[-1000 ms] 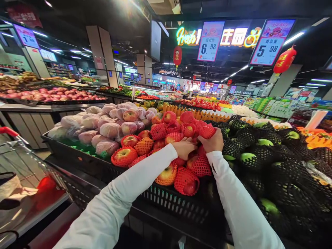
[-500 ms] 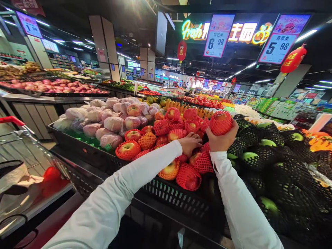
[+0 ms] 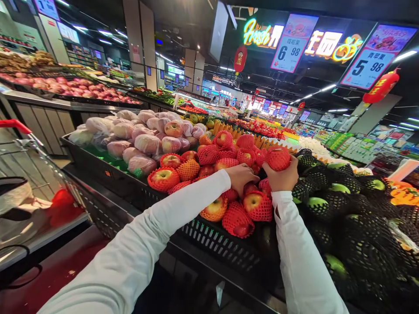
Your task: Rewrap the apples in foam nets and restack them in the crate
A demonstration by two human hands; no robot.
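My right hand (image 3: 282, 178) is wrapped round a red apple in a red foam net (image 3: 278, 158), lifted at the right side of the apple pile. Close by on the left, my left hand (image 3: 241, 178) reaches down into the pile, its fingers curled over a red apple (image 3: 250, 188) that it largely hides; the fingertips are partly out of sight. Netted apples lie around both hands, among them one in a red net (image 3: 257, 204) and one in an orange net (image 3: 214, 208) just in front.
A black crate (image 3: 216, 242) holds the apples, with plastic-wrapped fruit (image 3: 147, 144) at its left. Green fruit in black nets (image 3: 337, 209) is heaped on the right. A shopping cart (image 3: 39, 161) stands at the left. Price signs (image 3: 294, 43) hang overhead.
The view has shifted slightly, so the scene sits differently. My left hand has moved a little right and deeper among the apples. My right hand still holds its apple, now slightly lower.
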